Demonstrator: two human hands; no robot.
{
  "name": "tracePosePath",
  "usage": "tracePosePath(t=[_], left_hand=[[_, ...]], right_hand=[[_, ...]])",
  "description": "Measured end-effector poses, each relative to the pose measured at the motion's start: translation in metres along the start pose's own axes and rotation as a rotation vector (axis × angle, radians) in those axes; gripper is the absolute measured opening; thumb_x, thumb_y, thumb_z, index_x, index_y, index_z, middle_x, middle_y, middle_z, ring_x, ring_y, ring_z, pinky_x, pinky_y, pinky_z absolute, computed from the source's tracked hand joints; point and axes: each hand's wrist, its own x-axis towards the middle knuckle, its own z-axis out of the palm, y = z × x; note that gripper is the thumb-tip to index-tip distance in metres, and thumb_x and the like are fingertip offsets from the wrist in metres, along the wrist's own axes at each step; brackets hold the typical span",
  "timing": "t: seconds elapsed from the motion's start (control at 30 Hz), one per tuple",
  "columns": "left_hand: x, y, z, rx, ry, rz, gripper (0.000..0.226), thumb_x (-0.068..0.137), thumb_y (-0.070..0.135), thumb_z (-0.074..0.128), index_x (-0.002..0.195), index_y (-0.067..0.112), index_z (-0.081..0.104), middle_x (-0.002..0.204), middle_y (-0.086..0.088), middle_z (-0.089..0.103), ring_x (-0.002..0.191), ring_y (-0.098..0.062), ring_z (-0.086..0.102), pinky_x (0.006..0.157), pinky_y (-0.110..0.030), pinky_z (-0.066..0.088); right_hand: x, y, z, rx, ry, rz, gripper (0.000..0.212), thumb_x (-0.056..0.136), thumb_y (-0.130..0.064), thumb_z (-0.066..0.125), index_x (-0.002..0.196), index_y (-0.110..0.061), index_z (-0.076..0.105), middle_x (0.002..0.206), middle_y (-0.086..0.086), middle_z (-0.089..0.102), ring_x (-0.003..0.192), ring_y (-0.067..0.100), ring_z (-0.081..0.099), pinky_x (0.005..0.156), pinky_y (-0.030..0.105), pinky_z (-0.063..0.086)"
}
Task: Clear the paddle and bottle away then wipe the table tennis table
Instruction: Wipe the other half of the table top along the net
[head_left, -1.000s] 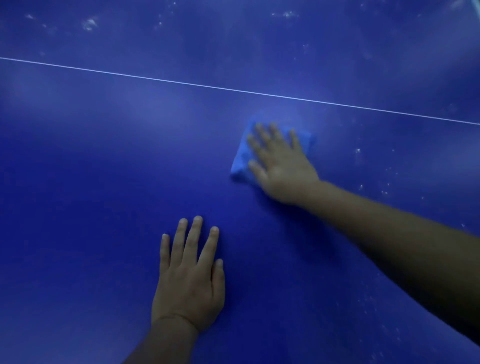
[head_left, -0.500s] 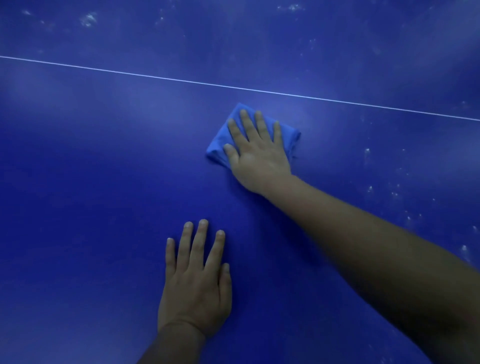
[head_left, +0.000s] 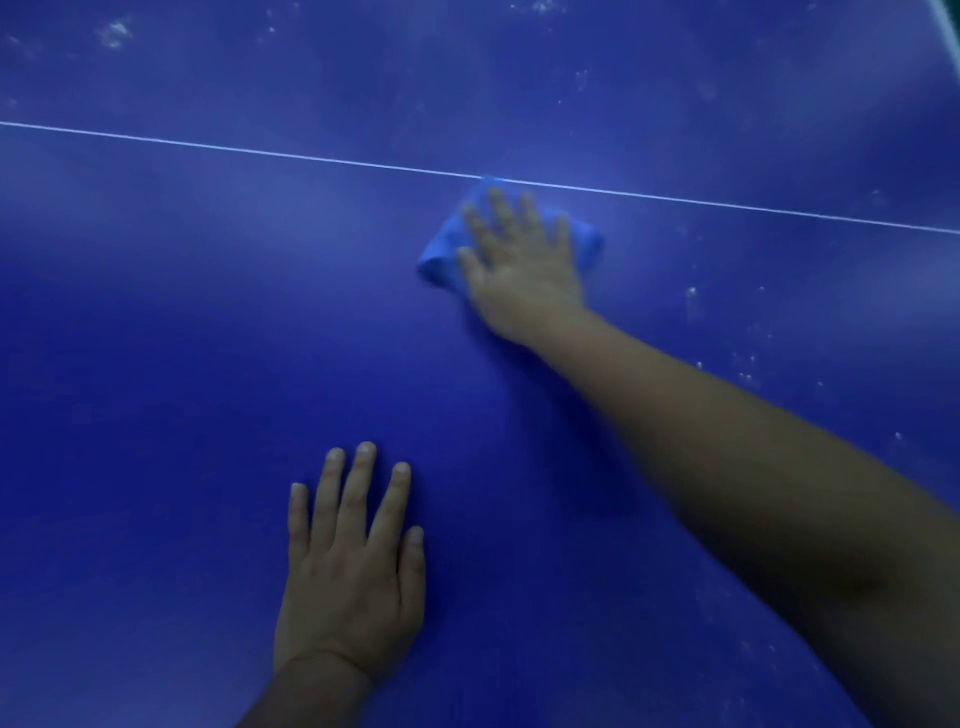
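Note:
The blue table tennis table (head_left: 171, 332) fills the view, crossed by a thin white line (head_left: 249, 150). My right hand (head_left: 519, 270) presses flat, fingers straight, on a folded light-blue cloth (head_left: 439, 254) whose far corner touches the line. My left hand (head_left: 353, 566) rests flat on the table nearer to me, fingers spread, holding nothing. No paddle or bottle is in view.
Pale specks and smudges dot the surface at the right (head_left: 693, 299) and beyond the line at the far left (head_left: 114, 32). A table edge shows at the top right corner (head_left: 948, 36).
My right hand has slid the cloth first to the left and then back right and farther away, up to the white line. My left hand stays planted.

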Motion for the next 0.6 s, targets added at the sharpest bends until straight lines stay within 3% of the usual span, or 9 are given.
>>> tracePosePath(t=[0.07,0.13,0.2,0.23,0.33,0.4,0.43,0.53,0.6], left_hand=[[0.0,0.001,0.0,-0.008,-0.01,-0.002,0.061,0.102,0.045,0.021,0.14,0.011,0.053,0.154,-0.016,0.039,0.146,-0.034,0.024,0.117,-0.056,0.012],[0.001,0.001,-0.001,-0.012,-0.031,-0.008,0.068,0.103,0.048,0.011,0.14,0.011,0.053,0.154,-0.016,0.039,0.146,-0.034,0.024,0.117,-0.056,0.012],[0.001,0.001,-0.001,-0.016,-0.035,-0.012,0.069,0.103,0.049,0.01,0.141,0.011,0.052,0.154,-0.016,0.039,0.147,-0.034,0.023,0.117,-0.055,0.011],[0.001,0.001,-0.002,-0.022,-0.034,-0.015,0.068,0.103,0.049,0.011,0.141,0.011,0.052,0.154,-0.015,0.039,0.147,-0.033,0.023,0.118,-0.055,0.011],[0.001,0.002,-0.002,-0.014,-0.02,-0.013,0.06,0.098,0.044,0.028,0.141,0.011,0.053,0.155,-0.014,0.038,0.147,-0.032,0.022,0.117,-0.055,0.011],[0.0,0.003,-0.002,-0.005,-0.019,-0.008,0.059,0.095,0.042,0.032,0.14,0.011,0.054,0.155,-0.015,0.038,0.147,-0.032,0.021,0.117,-0.054,0.01],[0.001,0.003,-0.002,-0.006,-0.019,-0.01,0.06,0.096,0.044,0.03,0.14,0.011,0.054,0.155,-0.015,0.038,0.147,-0.031,0.021,0.117,-0.054,0.009],[0.001,0.004,-0.003,-0.009,-0.029,-0.021,0.066,0.101,0.049,0.016,0.141,0.01,0.052,0.155,-0.015,0.037,0.147,-0.031,0.021,0.118,-0.052,0.007],[0.001,0.004,-0.004,-0.019,-0.032,-0.019,0.069,0.102,0.05,0.011,0.141,0.01,0.052,0.154,-0.016,0.038,0.147,-0.032,0.022,0.118,-0.052,0.008]], right_hand=[[-0.002,0.074,-0.005,-0.036,0.065,0.274,0.057,0.106,-0.044,0.023,0.159,-0.023,0.016,0.167,0.005,0.007,0.152,0.034,0.005,0.117,0.061,0.002],[-0.007,0.133,-0.019,0.092,0.075,0.627,0.06,0.104,-0.047,0.02,0.159,-0.023,0.014,0.167,0.004,0.004,0.153,0.033,0.001,0.119,0.062,0.0],[-0.008,0.131,-0.023,0.156,0.074,0.793,0.063,0.103,-0.05,0.018,0.159,-0.023,0.014,0.167,0.005,0.003,0.152,0.033,-0.002,0.118,0.063,-0.001],[-0.008,0.11,-0.018,0.134,0.095,0.73,0.062,0.103,-0.049,0.02,0.159,-0.023,0.015,0.167,0.006,0.004,0.152,0.033,-0.001,0.118,0.063,-0.001],[-0.019,0.046,0.003,0.067,0.031,0.181,0.061,0.103,-0.05,0.022,0.158,-0.026,0.016,0.167,0.002,0.004,0.153,0.03,0.001,0.118,0.059,-0.002],[-0.023,0.066,0.0,-0.006,-0.019,0.037,0.06,0.103,-0.049,0.022,0.158,-0.027,0.017,0.167,-0.001,0.005,0.153,0.028,0.003,0.118,0.059,0.0],[-0.02,0.096,-0.004,-0.025,0.023,0.143,0.059,0.104,-0.048,0.023,0.158,-0.026,0.018,0.167,0.001,0.007,0.153,0.03,0.005,0.118,0.061,0.002],[-0.015,0.184,-0.025,0.081,0.077,0.728,0.061,0.104,-0.049,0.019,0.159,-0.024,0.015,0.167,0.005,0.005,0.152,0.034,0.001,0.117,0.066,0.002],[-0.014,0.184,-0.03,0.15,0.074,0.907,0.063,0.102,-0.05,0.016,0.159,-0.024,0.013,0.167,0.005,0.002,0.152,0.034,-0.002,0.116,0.066,0.0]])
